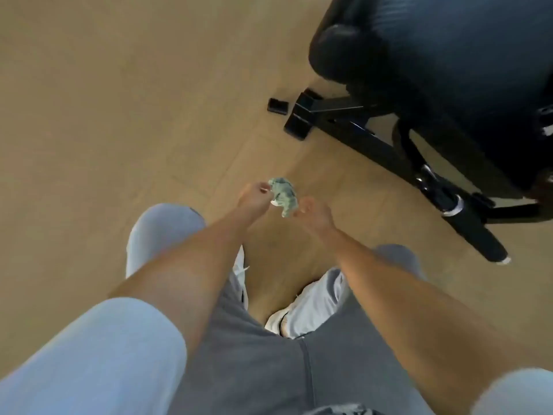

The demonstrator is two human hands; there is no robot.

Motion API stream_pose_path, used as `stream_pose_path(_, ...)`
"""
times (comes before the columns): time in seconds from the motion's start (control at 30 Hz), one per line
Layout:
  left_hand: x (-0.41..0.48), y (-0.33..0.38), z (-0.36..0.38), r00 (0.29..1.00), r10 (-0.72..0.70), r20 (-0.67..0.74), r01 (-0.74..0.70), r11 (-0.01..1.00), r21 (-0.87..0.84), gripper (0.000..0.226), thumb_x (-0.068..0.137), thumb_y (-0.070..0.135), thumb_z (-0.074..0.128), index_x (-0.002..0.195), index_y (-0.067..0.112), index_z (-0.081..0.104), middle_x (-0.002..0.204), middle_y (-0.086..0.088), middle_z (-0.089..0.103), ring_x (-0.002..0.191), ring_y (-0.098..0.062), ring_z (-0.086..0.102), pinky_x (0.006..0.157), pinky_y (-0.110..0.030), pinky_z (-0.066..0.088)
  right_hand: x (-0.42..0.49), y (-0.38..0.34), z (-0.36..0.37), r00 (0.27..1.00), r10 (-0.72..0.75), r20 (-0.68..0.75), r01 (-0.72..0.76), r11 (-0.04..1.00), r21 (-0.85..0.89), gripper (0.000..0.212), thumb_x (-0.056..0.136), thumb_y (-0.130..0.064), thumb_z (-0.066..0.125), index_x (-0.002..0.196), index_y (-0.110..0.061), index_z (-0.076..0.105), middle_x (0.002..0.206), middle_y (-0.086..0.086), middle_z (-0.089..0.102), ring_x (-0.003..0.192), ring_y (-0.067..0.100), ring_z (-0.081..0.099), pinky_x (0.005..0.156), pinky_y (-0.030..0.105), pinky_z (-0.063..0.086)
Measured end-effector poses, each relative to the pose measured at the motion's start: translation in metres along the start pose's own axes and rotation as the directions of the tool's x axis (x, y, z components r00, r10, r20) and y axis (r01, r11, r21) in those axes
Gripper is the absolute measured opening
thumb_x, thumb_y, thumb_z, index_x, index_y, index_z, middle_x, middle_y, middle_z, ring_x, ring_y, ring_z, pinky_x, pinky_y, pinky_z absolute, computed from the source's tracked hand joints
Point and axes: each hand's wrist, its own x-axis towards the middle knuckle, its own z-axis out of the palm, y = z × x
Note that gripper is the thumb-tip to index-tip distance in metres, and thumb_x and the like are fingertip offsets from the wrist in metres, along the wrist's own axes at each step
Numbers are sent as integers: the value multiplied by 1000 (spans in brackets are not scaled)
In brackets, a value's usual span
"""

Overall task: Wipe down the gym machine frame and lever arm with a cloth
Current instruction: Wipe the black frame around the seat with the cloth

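Below, stood on a tan floor (119, 115) with both bare forearms stretched forward and down. Pinched a crumpled grey-green cloth (284, 195) at its left edge with the left hand (254, 195), thumb and fingers curled onto the fabric. Held that cloth in the air above the floor, between the two hands and well apart from the machine. Had the right hand (314, 214) just beside the cloth's lower right end, palm turned up and fingers loosely bent; could not tell through the blur whether gripped there or merely touched.

Found the black gym machine frame (344, 121) at the upper right, resting on the floor, with a short cross foot at its near-left end and a long black bar (478, 235) running down and to the right, tipped in white. Noted a shiny metal fitting (428, 175) partway along that bar. Saw a rounded black roller pad (344, 55) above the frame and a larger dark pad (449, 40) beside it, filling the corner. Could not pick out which part served as the lever arm. Spotted a small black piece (278, 106) lying on the floor just left of the cross foot, apart from it.

Wore pale sleeves (89, 354) ending above the elbows, grey clothing below, and a white shoe (279, 322) visible between the forearms.
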Motion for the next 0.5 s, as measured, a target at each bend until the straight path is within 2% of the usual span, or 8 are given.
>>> stream_pose_path(0.07, 27, -10, 14, 999, 18, -48, -18, 1000, 12, 43, 93, 27, 64, 134, 18, 58, 127, -7, 64, 115, -28, 62, 94, -33, 48, 23, 7, 16, 1000, 12, -10, -11, 996, 93, 24, 89, -18, 74, 111, -11, 69, 99, 5, 64, 94, 22, 60, 89, 36, 47)
stream_pose_path(0.13, 48, -17, 30, 998, 23, -61, -16, 994, 107, 57, 93, 27, 62, 147, 17, 47, 144, -13, 51, 133, -33, 49, 105, -39, 43, 36, 13, 30, 999, 47, -23, -44, 991, 126, 32, 89, -18, 73, 120, -14, 67, 100, 1, 67, 94, 19, 63, 89, 35, 50)
stream_pose_path(0.2, 67, -20, 43, 999, -8, -52, 18, 980, 197, 63, 94, 25, 58, 153, 19, 38, 155, -13, 37, 142, -37, 34, 106, -41, 41, 50, 19, 42, 997, 72, -29, -66, 982, 175, 34, 89, -19, 73, 122, -18, 67, 99, -1, 69, 93, 19, 66, 88, 37, 54)
stream_pose_path(0.23, 75, -20, 46, 998, -30, -49, 41, 972, 233, 59, 94, 24, 57, 151, 21, 41, 154, -11, 38, 141, -37, 33, 104, -40, 42, 56, 21, 46, 995, 88, -36, -80, 980, 184, 32, 88, -19, 74, 119, -18, 69, 99, 0, 71, 92, 21, 68, 87, 38, 56)
stream_pose_path(0.27, 82, -20, 47, 998, -39, -49, 51, 966, 255, 50, 93, 23, 57, 143, 21, 51, 147, -11, 46, 137, -37, 39, 100, -39, 44, 63, 24, 49, 994, 102, -47, -93, 982, 166, 28, 87, -19, 74, 114, -16, 70, 99, 3, 73, 91, 24, 69, 86, 40, 56)
stream_pose_path(0.33, 89, -22, 47, 997, -24, -71, 41, 969, 245, 25, 91, 24, 59, 114, 23, 69, 118, -10, 67, 119, -35, 58, 88, -37, 51, 73, 30, 51, 988, 121, -97, -111, 988, 108, 14, 86, -15, 71, 100, -14, 71, 95, 8, 74, 90, 28, 70, 85, 43, 56)
stream_pose_path(0.4, 84, -20, 42, 995, -1, -105, 23, 977, 212, 10, 87, 26, 61, 93, 23, 68, 96, -7, 70, 100, -32, 67, 74, -34, 52, 74, 30, 44, 981, 122, -148, -117, 992, 41, 6, 87, -12, 68, 88, -17, 69, 91, 6, 74, 88, 26, 69, 81, 37, 56)
stream_pose_path(0.5, 59, -7, 29, 992, 48, -114, -29, 986, 162, 13, 82, 33, 63, 84, 20, 65, 82, -1, 68, 82, -26, 67, 63, -31, 45, 59, 21, 27, 983, 114, -145, -117, 993, -6, 10, 89, -14, 65, 81, -21, 66, 88, 5, 73, 83, 23, 67, 75, 34, 52)
